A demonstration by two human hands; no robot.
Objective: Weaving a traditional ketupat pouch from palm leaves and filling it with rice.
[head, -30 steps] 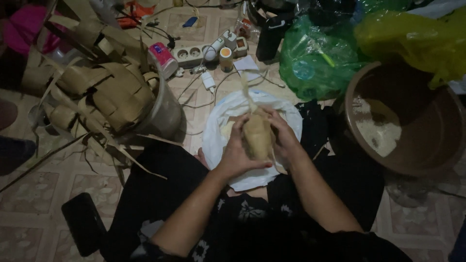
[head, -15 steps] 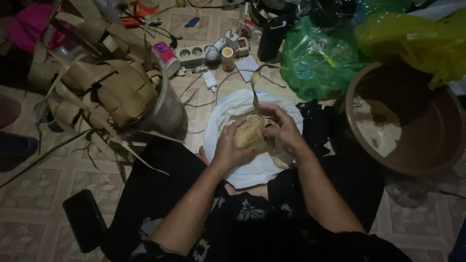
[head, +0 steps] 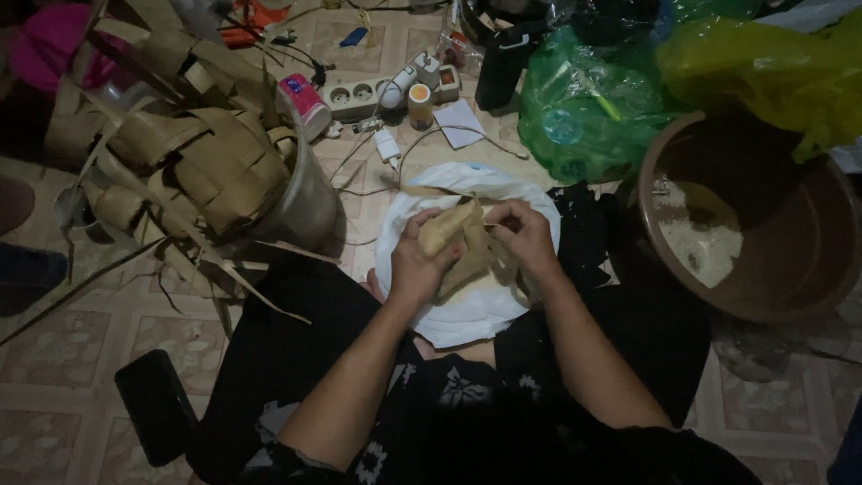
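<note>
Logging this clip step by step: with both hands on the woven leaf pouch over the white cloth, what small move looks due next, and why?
Probably drawing the loose strip snug with the right hand. The left hand cradles the woven leaf pouch over the white cloth, while the right pinches at its upper edge, where a leaf strip trails free. The pouch looks unfinished beside the finished ones piled at left.

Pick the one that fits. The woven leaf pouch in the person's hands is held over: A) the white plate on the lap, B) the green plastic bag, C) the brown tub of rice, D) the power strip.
A: both the left hand and the right hand hold the woven leaf pouch above the white plate on the lap; the brown tub sits apart, off to the right.
</note>
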